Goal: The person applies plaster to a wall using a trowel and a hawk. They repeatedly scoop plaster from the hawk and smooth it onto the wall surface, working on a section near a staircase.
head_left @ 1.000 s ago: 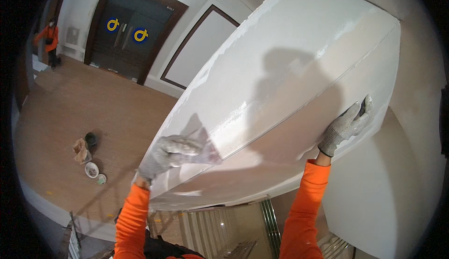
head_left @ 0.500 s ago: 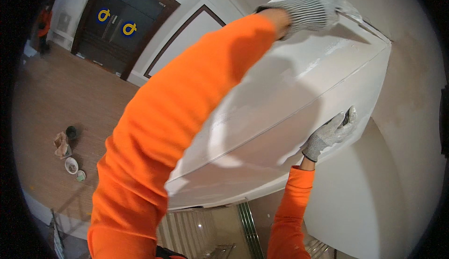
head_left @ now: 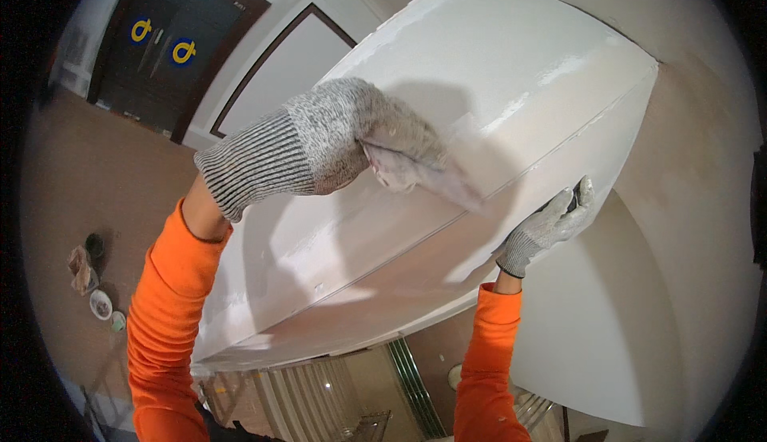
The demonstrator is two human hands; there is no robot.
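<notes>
A big white-painted panel (head_left: 511, 51) with curved edges fills the middle of the view. A thin seam runs along it, and brighter filler-like patches mark its surface. In a grey knitted glove, my left hand (head_left: 335, 134) is over the panel's left middle, its whitish-pink, stained fingers stretching toward the seam. Motion smears those fingertips, so I cannot tell whether something thin is in them or whether they touch the surface. My gloved right hand (head_left: 547, 222) lies at the panel's right edge, thumb and fingers apart, with a dark gap between them. Both arms wear orange sleeves.
Far to the left are dark double doors (head_left: 156, 43) with round blue-and-yellow signs. On the brown floor stand a white bucket (head_left: 101, 305), a dark bucket (head_left: 94, 244) and a crumpled bag (head_left: 81, 270). Metal railings (head_left: 415, 386) show below the panel, beside a curved white wall (head_left: 607, 322).
My left hand has swept from the panel's top right corner down and left to its middle. The right hand stays at the edge. The whole view has shifted slightly.
</notes>
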